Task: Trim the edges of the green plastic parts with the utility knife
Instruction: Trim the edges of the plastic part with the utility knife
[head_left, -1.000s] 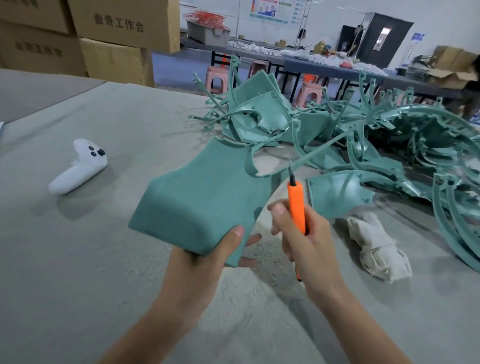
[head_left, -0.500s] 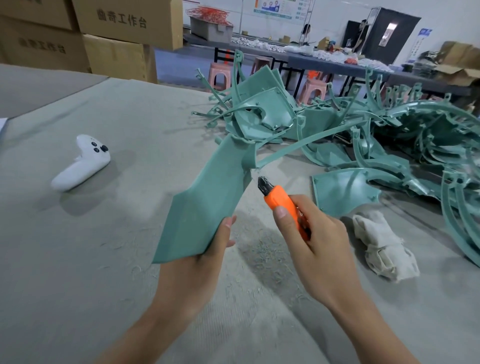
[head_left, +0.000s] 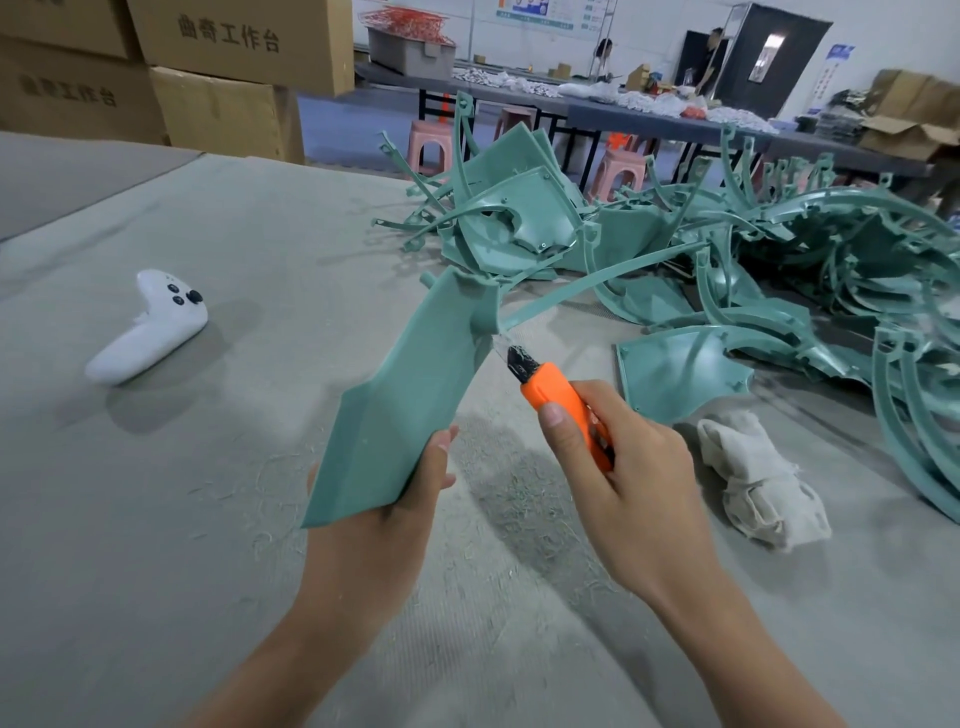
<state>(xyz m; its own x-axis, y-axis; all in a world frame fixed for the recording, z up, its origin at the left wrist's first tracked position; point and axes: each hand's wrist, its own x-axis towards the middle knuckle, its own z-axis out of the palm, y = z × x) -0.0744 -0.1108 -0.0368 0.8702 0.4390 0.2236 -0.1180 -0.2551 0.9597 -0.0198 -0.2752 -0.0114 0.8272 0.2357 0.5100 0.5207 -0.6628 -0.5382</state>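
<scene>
A grey felt-covered table (head_left: 218, 519) carries green parts (head_left: 779, 291) (piled), white controller (head_left: 148, 330), cloth (head_left: 763, 488).

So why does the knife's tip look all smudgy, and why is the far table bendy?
Head view: the blade tip of the orange utility knife is smeared, likely motion, beside the held green plastic part; head view: the wide lens bows the long dark table at the back; head view: soft light leaves only a faint shadow by the white game controller.
</scene>
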